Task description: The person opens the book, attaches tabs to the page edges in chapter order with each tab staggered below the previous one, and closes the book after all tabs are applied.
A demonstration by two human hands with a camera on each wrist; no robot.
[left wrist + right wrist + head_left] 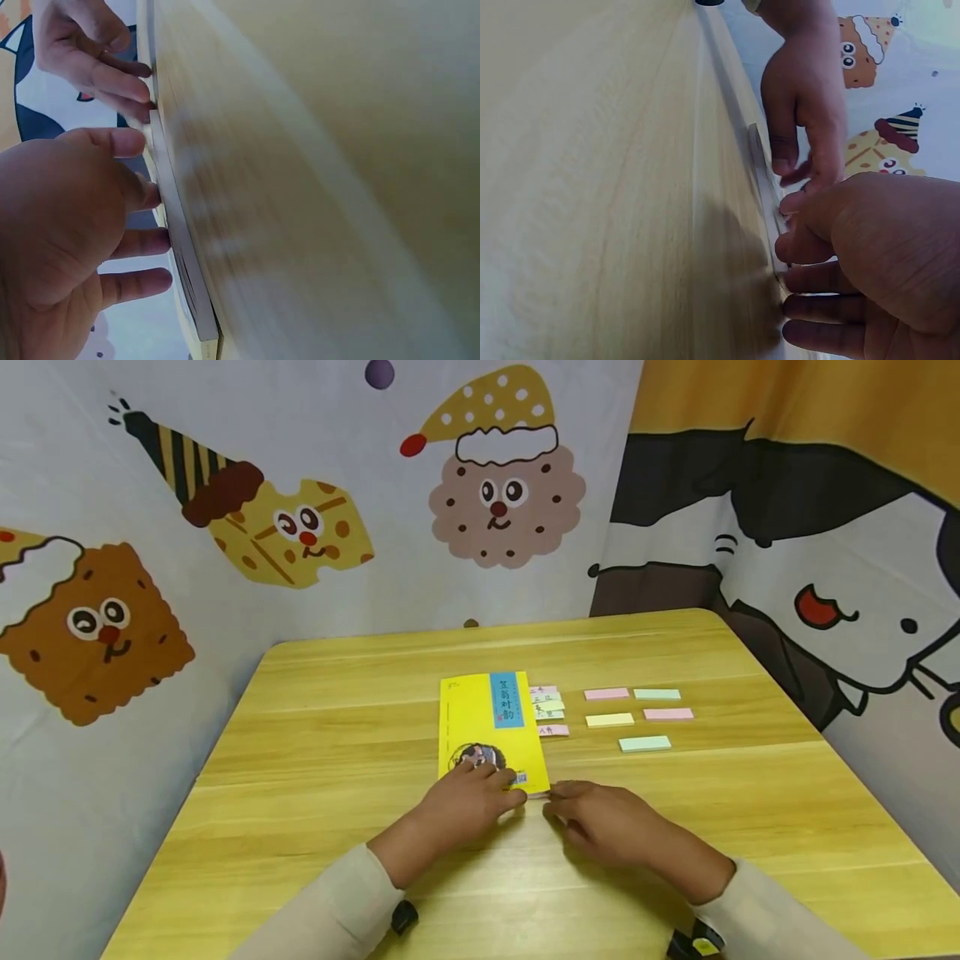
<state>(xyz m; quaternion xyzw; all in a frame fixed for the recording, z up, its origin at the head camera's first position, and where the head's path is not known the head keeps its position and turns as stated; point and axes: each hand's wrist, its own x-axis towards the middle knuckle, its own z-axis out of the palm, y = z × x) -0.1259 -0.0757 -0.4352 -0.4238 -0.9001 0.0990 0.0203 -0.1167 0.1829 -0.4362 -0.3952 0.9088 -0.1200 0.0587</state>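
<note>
A yellow book (468, 714) with a blue title panel lies closed on the wooden table. Pink, yellow and green sticky tabs (551, 730) with handwriting stick out from its right side. My left hand (468, 802) rests on the lower part of the cover, its fingers fairly straight over the printed picture. In the left wrist view, those fingertips lie along the book's edge (184, 262). My right hand (611, 818) is at the book's lower right corner, fingertips right at the edge. The right wrist view shows its fingers extended, with the thumb (799, 244) beside the page block (763, 176).
Right of the book lie several small sticky-note pads: pink ones (668, 714), green ones (645, 744) and a yellow one (610, 721). The table (315, 735) has rounded far corners. Behind it hangs a cartoon-printed cloth (360, 602).
</note>
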